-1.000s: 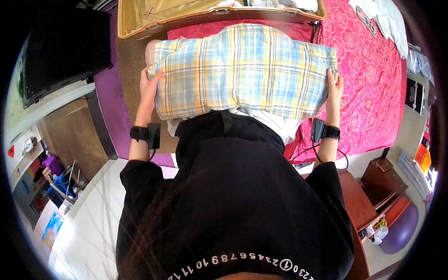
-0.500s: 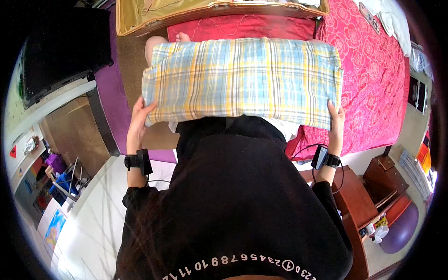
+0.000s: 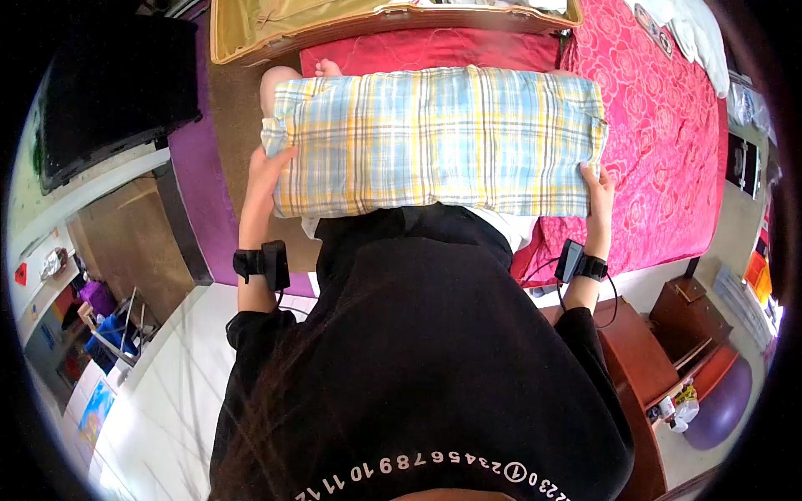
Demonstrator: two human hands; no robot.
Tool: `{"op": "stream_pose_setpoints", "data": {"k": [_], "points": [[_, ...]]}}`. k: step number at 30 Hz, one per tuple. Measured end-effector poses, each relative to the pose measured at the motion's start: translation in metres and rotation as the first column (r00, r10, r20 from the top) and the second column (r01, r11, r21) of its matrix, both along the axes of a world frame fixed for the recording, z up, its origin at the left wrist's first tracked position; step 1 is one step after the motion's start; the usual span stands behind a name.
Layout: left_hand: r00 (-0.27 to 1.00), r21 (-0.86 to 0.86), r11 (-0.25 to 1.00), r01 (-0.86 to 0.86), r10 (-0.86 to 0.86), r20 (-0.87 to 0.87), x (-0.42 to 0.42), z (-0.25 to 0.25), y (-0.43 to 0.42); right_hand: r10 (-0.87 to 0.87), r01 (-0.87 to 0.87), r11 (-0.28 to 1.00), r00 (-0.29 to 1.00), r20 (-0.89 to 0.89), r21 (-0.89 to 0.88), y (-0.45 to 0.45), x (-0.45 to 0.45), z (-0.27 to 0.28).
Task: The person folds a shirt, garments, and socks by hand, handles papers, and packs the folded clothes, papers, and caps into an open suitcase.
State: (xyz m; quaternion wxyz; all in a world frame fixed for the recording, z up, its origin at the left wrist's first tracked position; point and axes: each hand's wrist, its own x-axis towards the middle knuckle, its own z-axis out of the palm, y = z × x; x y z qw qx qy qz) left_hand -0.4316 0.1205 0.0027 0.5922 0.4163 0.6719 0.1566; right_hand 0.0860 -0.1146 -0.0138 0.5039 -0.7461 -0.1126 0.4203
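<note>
Pinching plaid cloth (image 3: pixel 434 142) at either end, left fingers (image 3: pixel 286 157) and right fingers (image 3: pixel 591 176) sit near an open suitcase (image 3: pixel 401 20) holding whitish items (image 3: pixel 550 5).

A folded plaid cloth (image 3: pixel 439 142), blue, yellow, white and grey, lies spread sideways across the lap, slightly wrinkled.

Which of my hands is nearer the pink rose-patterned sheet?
Right. Your right hand shows against the rose-patterned sheet; your left hand is farther away, at the opposite end of the plaid cloth.
</note>
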Motion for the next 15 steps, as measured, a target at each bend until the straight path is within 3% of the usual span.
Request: {"op": "stream_pose_setpoints", "data": {"k": [1,2,4,5,6,7,9,10,11,13,14,15], "points": [[1.0,0.049,0.999,-0.009,0.009,-0.004,0.006,0.004,0.002,-0.001,0.0,1.0,0.996,0.087,0.016,0.004,-0.007,0.012],[0.989,0.213,0.97,0.12,-0.097,-0.115,0.012,0.01,0.002,-0.002,-0.004,1.0,0.985,0.173,0.031,0.009,-0.015,0.025],[0.898,0.47,0.787,0.4,-0.233,-0.374,0.038,0.032,0.004,0.067,-0.077,0.997,0.905,0.421,0.007,0.024,-0.032,0.052],[0.834,0.414,0.775,0.477,-0.251,-0.491,0.06,0.045,0.002,0.136,-0.094,0.991,0.767,0.627,-0.1,0.039,-0.051,0.069],[0.755,0.352,0.759,0.547,-0.267,-0.599,0.089,0.058,-0.002,0.149,-0.179,0.983,0.655,0.741,-0.039,0.054,-0.074,0.08],[0.665,0.284,0.742,0.608,-0.279,-0.693,0.115,0.064,-0.009,0.225,-0.205,0.97,0.559,0.798,-0.13,0.063,-0.088,0.077],[0.658,0.312,0.651,0.692,-0.391,-0.643,0.154,0.044,-0.025,0.559,-0.211,0.829,0.342,0.755,-0.518,0.091,-0.139,0.09],[0.601,0.23,0.614,0.755,-0.509,-0.616,0.176,0.032,-0.031,0.555,-0.381,0.818,0.323,0.767,-0.431,0.096,-0.153,0.064],[0.535,0.15,0.564,0.812,-0.617,-0.577,0.193,0.02,-0.038,0.683,-0.438,0.708,0.222,0.696,-0.555,0.102,-0.169,0.053],[0.456,0.084,0.511,0.856,-0.668,-0.587,0.21,-0.011,-0.062,0.793,-0.484,0.571,0.117,0.598,-0.663,0.099,-0.185,0.026],[0.42,0.052,0.487,0.872,-0.687,-0.593,0.213,-0.02,-0.065,0.791,-0.487,0.582,0.154,0.592,-0.651,0.095,-0.188,0.018],[0.475,0.094,0.524,0.846,-0.662,-0.58,0.212,-0.019,-0.062,0.789,-0.489,0.592,0.191,0.584,-0.64,0.094,-0.188,0.016]]}}
